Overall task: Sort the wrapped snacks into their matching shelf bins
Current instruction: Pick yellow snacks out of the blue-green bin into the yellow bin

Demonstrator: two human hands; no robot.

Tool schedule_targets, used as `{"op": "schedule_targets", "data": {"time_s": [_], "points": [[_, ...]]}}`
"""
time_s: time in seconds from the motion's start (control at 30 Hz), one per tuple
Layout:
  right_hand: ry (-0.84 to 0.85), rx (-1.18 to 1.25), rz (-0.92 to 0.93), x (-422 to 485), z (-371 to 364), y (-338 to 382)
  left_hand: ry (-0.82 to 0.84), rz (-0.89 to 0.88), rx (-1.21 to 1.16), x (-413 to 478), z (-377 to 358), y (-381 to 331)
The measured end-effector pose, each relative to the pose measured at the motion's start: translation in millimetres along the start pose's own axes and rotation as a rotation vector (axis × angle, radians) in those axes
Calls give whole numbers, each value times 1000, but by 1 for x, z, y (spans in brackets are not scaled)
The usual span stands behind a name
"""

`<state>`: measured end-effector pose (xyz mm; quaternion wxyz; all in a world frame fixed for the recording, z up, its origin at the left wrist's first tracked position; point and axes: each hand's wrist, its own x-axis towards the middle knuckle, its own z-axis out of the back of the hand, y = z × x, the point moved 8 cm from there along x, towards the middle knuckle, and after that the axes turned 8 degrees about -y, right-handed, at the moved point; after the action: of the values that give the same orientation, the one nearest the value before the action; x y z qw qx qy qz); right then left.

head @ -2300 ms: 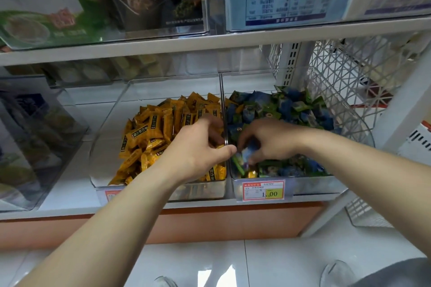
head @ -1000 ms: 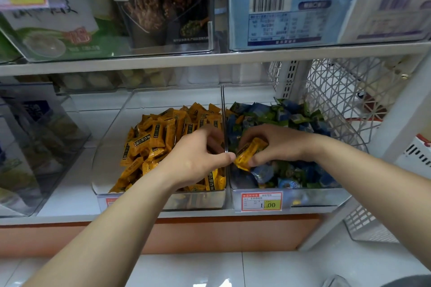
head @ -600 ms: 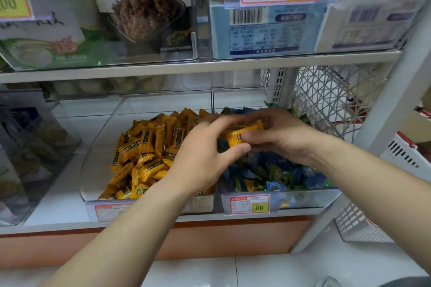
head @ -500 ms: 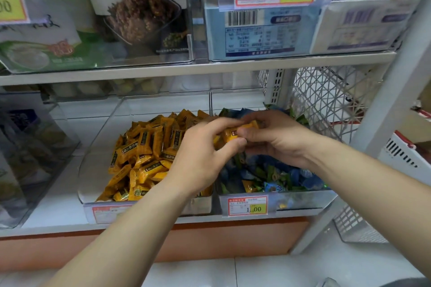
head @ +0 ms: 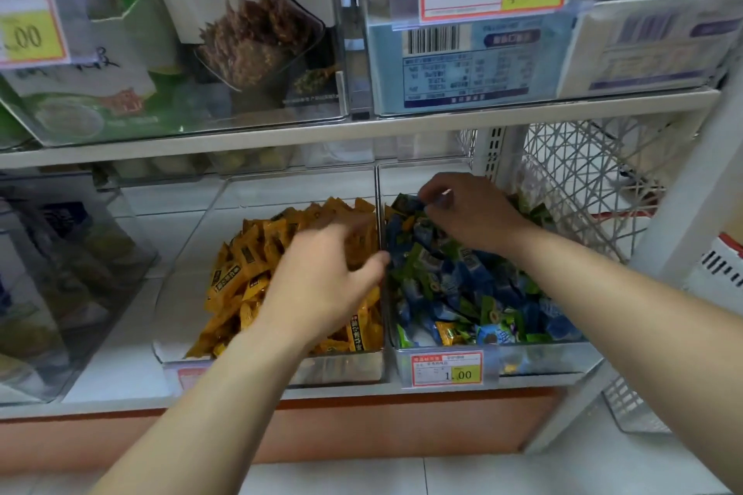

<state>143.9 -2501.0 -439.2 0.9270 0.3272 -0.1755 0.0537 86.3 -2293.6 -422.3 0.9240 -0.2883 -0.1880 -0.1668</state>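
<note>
Left of the thin clear divider [head: 379,213], heaped in a transparent plastic bin [head: 341,370]: crinkly yellow pillow-shaped snacks [head: 249,273], with the left hand [head: 321,285] low over the heap, blurred, fingers loosely spread, thumb beside the divider. Right of it, in the twin bin [head: 542,358]: glossy blue and green snacks [head: 462,285] plus one stray yellow wrapper [head: 448,332] near the front wall, and the right hand [head: 470,213] at the back, fingers curled down; pinching or not, cannot tell. Little headroom under the white shelf board [head: 362,129] above; white wire mesh basket [head: 583,189] close on the right, price tag [head: 446,370] on the front.
</note>
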Motion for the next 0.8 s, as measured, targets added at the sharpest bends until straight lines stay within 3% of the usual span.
{"op": "schedule_targets", "data": {"time_s": [0.1,0.27,0.5,0.67,0.8], "points": [[186,-211,104,20,-33,6,116,-1,-3,-9,-26,1],[458,-482,42,37,-72,-13,130,-36,-76,-6,-30,9],[445,-469,83,37,-68,-17,191,-48,-169,-3,-27,14],[260,-234,59,29,-40,-15,182,-41,-197,-1,-25,13],[388,-329,47,11,-45,-18,186,-21,-187,0,-25,10]]}}
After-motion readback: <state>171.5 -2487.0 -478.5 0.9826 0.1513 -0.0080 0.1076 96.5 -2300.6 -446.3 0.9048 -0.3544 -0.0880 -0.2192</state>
